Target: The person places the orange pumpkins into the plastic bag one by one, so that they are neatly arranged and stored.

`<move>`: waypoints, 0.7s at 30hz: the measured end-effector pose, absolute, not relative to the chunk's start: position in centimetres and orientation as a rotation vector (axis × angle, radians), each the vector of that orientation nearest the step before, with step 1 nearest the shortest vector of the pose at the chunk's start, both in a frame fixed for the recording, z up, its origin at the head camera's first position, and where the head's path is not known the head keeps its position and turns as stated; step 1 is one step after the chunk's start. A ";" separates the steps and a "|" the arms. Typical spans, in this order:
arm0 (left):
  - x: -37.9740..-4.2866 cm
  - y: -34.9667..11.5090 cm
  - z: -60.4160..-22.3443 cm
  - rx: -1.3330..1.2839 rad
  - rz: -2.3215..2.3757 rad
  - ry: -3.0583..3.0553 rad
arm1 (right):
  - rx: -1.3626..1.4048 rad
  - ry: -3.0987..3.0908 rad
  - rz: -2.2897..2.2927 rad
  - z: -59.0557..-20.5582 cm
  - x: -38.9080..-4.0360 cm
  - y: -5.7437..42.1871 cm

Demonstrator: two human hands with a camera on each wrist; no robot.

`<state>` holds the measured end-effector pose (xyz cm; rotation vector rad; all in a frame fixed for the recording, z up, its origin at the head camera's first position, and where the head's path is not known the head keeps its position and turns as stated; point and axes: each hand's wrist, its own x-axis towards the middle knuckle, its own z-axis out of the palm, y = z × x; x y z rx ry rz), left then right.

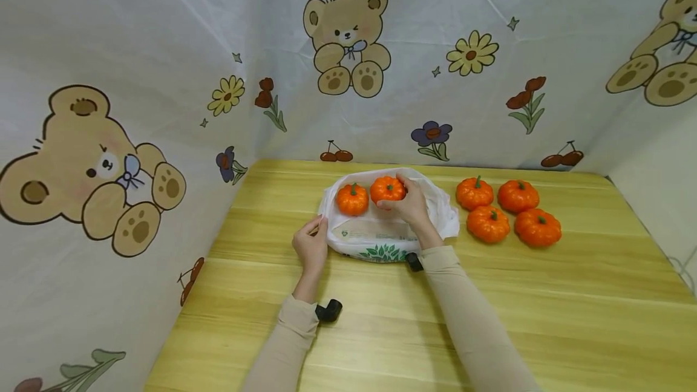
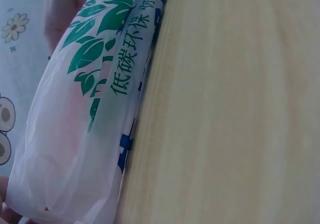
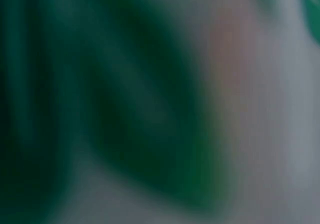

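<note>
A white plastic bag (image 1: 348,245) with green leaf print lies spread on the table, its mouth gaping upward. Pinched at its left edge, the bag's rim is in my left hand (image 1: 311,245). My right hand (image 1: 412,203) reaches into the mouth and grips a small orange pumpkin (image 1: 385,191) between thumb and fingers. Just left of it, another small pumpkin (image 1: 351,201) sits inside the bag. In the left wrist view the bag's printed side (image 2: 60,134) fills the left part. Blurred green print (image 3: 145,103) fills much of the right wrist view, and the hand is hidden there.
Several more small pumpkins (image 1: 488,224) stand grouped on the wooden table (image 1: 593,295), right of the bag. Behind and to the left hangs a pale cloth (image 1: 414,101) printed with bears and flowers. Black wrist devices (image 1: 329,311) sit under both forearms.
</note>
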<state>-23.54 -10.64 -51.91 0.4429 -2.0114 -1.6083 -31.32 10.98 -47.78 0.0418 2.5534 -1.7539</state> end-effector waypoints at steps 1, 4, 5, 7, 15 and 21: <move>-23.5 -10.6 -51.9 0.444 -1.609 -2.013 | 0.051 2.554 -1.740 -48.0 -31.4 10.9; -23.4 -10.7 -51.9 0.450 -1.619 -2.014 | 0.076 2.563 -1.705 -48.6 -31.4 10.8; -23.4 -10.7 -52.0 0.452 -1.619 -2.016 | 0.080 2.572 -1.696 -48.8 -31.5 10.7; -23.4 -10.6 -51.9 0.453 -1.621 -2.014 | 0.076 2.602 -1.681 -49.3 -31.6 10.7; -23.5 -10.5 -51.8 0.446 -1.608 -2.004 | 0.068 2.664 -1.638 -49.9 -32.1 10.3; -23.5 -10.5 -51.8 0.435 -1.606 -2.000 | 0.072 2.670 -1.628 -49.9 -32.2 9.9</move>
